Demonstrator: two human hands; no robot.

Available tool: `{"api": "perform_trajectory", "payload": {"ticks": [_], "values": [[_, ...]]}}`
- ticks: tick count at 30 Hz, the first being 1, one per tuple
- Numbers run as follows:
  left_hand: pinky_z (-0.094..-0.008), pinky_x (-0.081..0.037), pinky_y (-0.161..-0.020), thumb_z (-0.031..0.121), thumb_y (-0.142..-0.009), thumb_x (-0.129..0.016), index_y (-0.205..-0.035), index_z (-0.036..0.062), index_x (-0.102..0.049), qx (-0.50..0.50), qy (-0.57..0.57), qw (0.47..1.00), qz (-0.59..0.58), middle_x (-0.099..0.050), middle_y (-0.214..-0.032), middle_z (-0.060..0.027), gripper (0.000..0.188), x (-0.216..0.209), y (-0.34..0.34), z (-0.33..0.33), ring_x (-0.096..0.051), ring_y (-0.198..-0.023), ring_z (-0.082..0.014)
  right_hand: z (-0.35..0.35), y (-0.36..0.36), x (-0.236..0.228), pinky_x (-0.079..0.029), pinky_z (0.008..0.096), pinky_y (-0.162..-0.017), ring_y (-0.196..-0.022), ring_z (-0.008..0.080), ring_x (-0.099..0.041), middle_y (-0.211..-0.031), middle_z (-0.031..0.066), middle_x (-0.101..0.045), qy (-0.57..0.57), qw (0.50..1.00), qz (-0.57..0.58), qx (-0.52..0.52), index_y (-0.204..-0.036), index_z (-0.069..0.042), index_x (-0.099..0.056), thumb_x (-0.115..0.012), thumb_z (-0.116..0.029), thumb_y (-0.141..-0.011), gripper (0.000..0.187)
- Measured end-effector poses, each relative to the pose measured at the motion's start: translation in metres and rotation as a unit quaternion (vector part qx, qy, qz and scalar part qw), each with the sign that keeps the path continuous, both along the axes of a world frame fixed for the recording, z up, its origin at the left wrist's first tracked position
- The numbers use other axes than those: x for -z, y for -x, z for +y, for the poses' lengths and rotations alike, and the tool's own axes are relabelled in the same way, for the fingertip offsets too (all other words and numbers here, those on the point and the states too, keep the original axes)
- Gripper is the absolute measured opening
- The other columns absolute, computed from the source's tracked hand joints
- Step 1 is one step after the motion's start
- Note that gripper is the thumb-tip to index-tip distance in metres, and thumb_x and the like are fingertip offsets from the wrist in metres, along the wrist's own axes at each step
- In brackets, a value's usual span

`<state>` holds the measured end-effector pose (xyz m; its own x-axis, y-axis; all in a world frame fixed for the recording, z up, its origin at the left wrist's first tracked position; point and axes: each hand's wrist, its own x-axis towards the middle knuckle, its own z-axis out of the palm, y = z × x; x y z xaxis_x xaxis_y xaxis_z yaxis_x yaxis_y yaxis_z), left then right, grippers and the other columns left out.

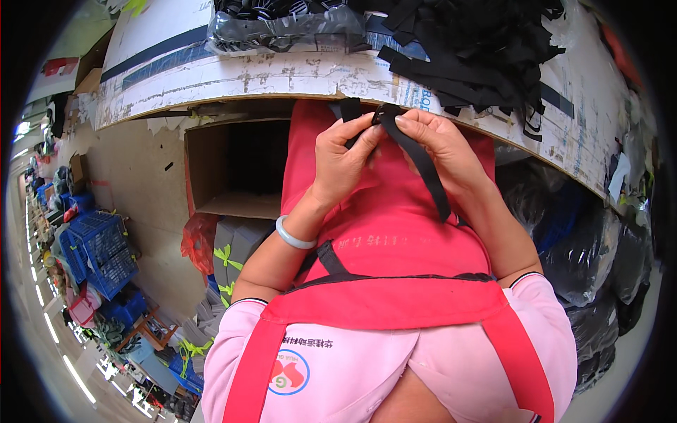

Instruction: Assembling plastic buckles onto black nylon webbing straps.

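Just off the table's near edge, in front of my red apron [395, 243], both hands work at a small black buckle [383, 113]. A black webbing strap [424, 166] passes through it, and its loose end hangs down over the apron. My left hand [342, 156] pinches the buckle side between thumb and fingertips, with a short piece of strap showing behind it. With thumb and bent fingers, my right hand [446, 146] grips the strap close to the buckle. Fingers partly hide how the strap is threaded.
On the white cardboard-covered tabletop [275, 76] lie a heap of black straps [479, 53] and a clear bag of black plastic parts [289, 29]. Below stands an open cardboard box [240, 206]. Blue crates [102, 254] are left; bulging dark plastic bags [582, 257] crowd the right.
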<state>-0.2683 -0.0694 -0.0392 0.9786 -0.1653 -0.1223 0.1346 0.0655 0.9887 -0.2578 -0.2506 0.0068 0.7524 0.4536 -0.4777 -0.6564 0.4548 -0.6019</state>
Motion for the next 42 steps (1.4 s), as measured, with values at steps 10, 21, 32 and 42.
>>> {"api": "perform_trajectory", "payload": {"ticks": [10, 21, 32, 42], "values": [[-0.0285, -0.051, -0.066, -0.002, -0.083, -0.069, -0.103, 0.0006, -0.069, -0.087, -0.119, 0.953, -0.263, -0.067, -0.085, -0.0124, 0.021, 0.014, -0.003, -0.007, -0.066, -0.073, -0.0215, 0.013, 0.003, 0.014, -0.045, 0.0182, -0.052, -0.057, 0.0066, -0.052, -0.069, -0.0005, -0.054, -0.094, 0.988, 0.059, 0.108, -0.097, -0.005, -0.055, -0.061, -0.018, -0.094, 0.014], [-0.0246, -0.047, -0.054, 0.010, -0.091, -0.063, -0.105, 0.0001, -0.066, 0.034, 0.037, 0.997, 0.067, -0.065, -0.076, -0.0067, 0.018, 0.007, 0.000, 0.007, -0.060, -0.060, -0.0125, -0.003, -0.003, 0.032, -0.050, 0.0174, -0.061, -0.064, 0.0068, -0.058, -0.078, 0.0026, -0.061, -0.017, 1.000, -0.003, -0.004, -0.114, 0.000, -0.058, -0.060, -0.026, -0.095, 0.032], [-0.0218, -0.049, -0.047, 0.017, -0.093, -0.062, -0.099, -0.0047, -0.068, -0.030, 0.149, 0.976, 0.157, -0.066, -0.075, -0.0083, 0.023, 0.004, -0.003, 0.001, -0.061, -0.056, -0.0116, 0.013, 0.010, 0.020, -0.046, 0.0220, -0.081, -0.089, 0.0096, -0.056, -0.107, 0.0045, -0.057, 0.297, 0.847, -0.425, 0.122, -0.100, -0.002, -0.070, -0.066, -0.004, -0.087, 0.013], [-0.0209, -0.049, -0.049, 0.012, -0.091, -0.064, -0.102, -0.0064, -0.068, -0.029, 0.069, 0.994, 0.083, -0.067, -0.079, -0.0082, 0.021, 0.004, -0.003, -0.004, -0.061, -0.058, -0.0095, 0.008, 0.013, 0.011, -0.043, 0.0163, -0.050, -0.055, 0.0041, -0.054, -0.080, 0.0021, -0.064, 0.291, 0.929, -0.220, 0.058, -0.105, -0.001, -0.066, -0.062, -0.006, -0.092, 0.015]]}}
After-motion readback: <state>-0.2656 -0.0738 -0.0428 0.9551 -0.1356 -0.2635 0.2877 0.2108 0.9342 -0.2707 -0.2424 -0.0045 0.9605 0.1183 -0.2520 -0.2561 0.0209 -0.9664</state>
